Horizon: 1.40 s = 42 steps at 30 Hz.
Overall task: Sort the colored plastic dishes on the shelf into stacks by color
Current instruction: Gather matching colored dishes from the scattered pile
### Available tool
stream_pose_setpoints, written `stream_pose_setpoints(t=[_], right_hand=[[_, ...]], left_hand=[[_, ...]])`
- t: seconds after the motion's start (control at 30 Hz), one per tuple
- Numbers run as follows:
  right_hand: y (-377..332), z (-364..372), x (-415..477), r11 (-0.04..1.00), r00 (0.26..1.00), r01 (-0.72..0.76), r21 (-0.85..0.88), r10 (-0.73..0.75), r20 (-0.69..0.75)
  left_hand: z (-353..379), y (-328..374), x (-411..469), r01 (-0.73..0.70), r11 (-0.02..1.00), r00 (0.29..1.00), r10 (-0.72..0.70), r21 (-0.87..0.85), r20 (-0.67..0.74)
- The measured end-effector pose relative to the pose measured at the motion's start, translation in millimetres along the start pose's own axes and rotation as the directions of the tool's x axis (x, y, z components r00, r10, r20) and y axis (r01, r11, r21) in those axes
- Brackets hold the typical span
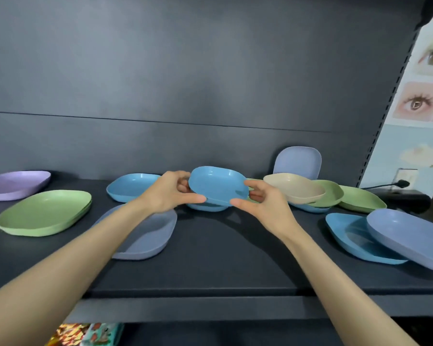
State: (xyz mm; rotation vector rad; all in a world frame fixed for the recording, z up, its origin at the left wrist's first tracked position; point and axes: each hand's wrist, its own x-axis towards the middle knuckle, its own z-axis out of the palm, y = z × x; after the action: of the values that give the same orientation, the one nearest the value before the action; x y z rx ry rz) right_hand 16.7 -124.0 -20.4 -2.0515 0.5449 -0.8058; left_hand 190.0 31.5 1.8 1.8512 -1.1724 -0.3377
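A small blue dish [216,183] is lifted above the dark shelf [223,258], tilted toward me. My left hand [170,193] grips its left rim and my right hand [258,203] grips its right rim. Another blue dish [205,207] lies just beneath it, mostly hidden. To the left rest a blue dish [130,187], a green stack [45,212] and a purple plate [15,184]. A periwinkle dish [148,236] lies under my left forearm. On the right, a beige dish [294,187] sits on green dishes [330,193].
A periwinkle dish [298,161] leans upright against the back panel. A green plate [360,198] lies at the back right. At front right, a periwinkle plate [408,236] lies on a blue plate [355,238]. A black cable and device [405,193] sit at the shelf's right end.
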Motion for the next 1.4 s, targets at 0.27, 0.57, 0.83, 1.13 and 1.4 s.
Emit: stream_pose_setpoints(t=[0.27,0.57,0.83,1.13,1.4], right_hand=[[7.9,27.6,45.8,0.99,0.995,-0.052,-0.133,0.063,0.083],[16.1,39.0,45.2,0.969,0.991,-0.079,-0.232,0.101,0.086],[20.1,40.7,43.5,0.964,0.988,-0.095,-0.248,0.122,0.096],[21.6,42.3,34.8,0.981,0.987,-0.114,-0.155,0.13,0.094],[27.7,48.2,39.4,0.993,0.992,-0.105,-0.05,0.108,0.068]], left_hand=[[-19.7,-31.7,49.5,0.159,0.975,0.977,-0.178,0.152,0.117],[-22.3,-50.7,68.2,0.179,0.954,0.953,-0.229,0.241,0.196],[-22.1,-56.2,66.6,0.188,0.947,0.948,-0.244,0.26,0.204],[-20.7,-51.1,71.1,0.189,0.973,0.911,-0.224,0.135,0.346],[-19.8,-46.8,67.2,0.203,0.975,0.918,-0.221,0.088,0.33]])
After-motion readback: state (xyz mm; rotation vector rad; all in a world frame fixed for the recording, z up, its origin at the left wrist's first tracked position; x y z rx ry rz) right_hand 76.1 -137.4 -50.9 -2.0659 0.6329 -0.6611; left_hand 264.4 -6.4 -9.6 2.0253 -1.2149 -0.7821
